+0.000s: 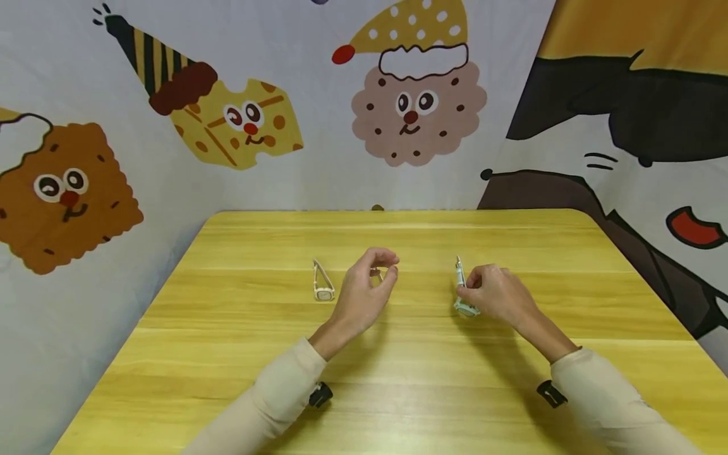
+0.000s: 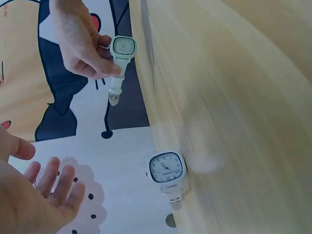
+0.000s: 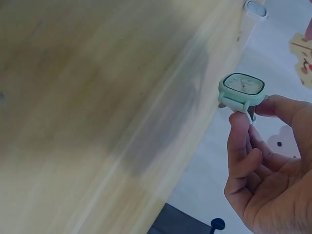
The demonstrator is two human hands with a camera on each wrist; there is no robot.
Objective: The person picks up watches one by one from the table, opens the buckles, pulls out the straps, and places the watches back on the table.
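Observation:
My right hand (image 1: 500, 294) pinches a mint-green wristwatch (image 1: 466, 309) by its strap between thumb and fingers. In the right wrist view the green watch's rounded-square face (image 3: 242, 87) points up, with the fingertips just below it. My left hand (image 1: 364, 287) holds nothing, its fingers loosely bent. A white wristwatch (image 2: 166, 168) with a dark-rimmed dial stands on the table near the left hand, apart from the fingers. In the head view that hand hides most of this watch. Farther left sits a cream wristwatch (image 1: 324, 294), its strap looped up behind the dial.
The wood-grain table (image 1: 398, 379) has rounded far corners. Behind it hangs a pale cloth (image 1: 318, 183) printed with cartoon biscuits and cheese. Dark camera mounts (image 1: 550, 393) sit at both sleeve cuffs.

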